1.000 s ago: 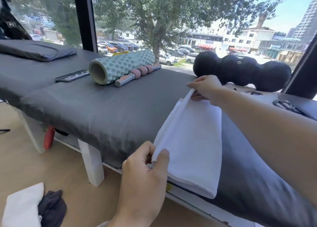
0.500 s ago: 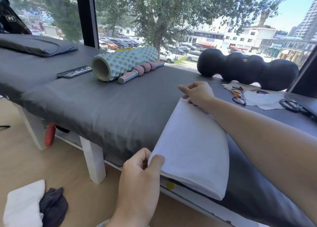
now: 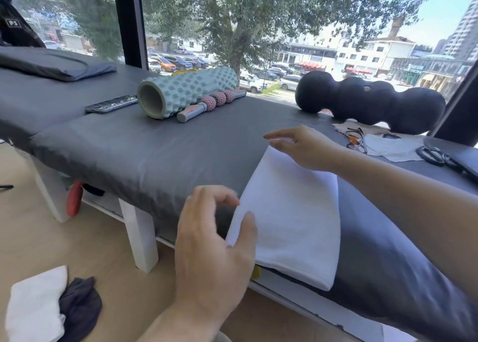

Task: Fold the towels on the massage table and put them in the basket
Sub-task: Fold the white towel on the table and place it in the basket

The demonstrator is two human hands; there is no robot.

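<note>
On the massage table, a folded white towel is lying flat, its near edge overhanging the table's side. Both hands are hovering spread apart: the left hand is covering the near corner, the right hand the far end, blurring contact.

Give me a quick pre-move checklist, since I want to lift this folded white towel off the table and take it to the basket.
1. White towel folded into a flat rectangle: ok.
2. Towel fully supported by massage table: not ok, near end droops over the edge.
3. Left hand gripping towel: not ok, fingers open beside its near corner.
4. Right hand gripping towel: not ok, open above the far end.
5. Nothing lying on the towel: ok.
6. Basket located: cannot tell, none in view.
</note>
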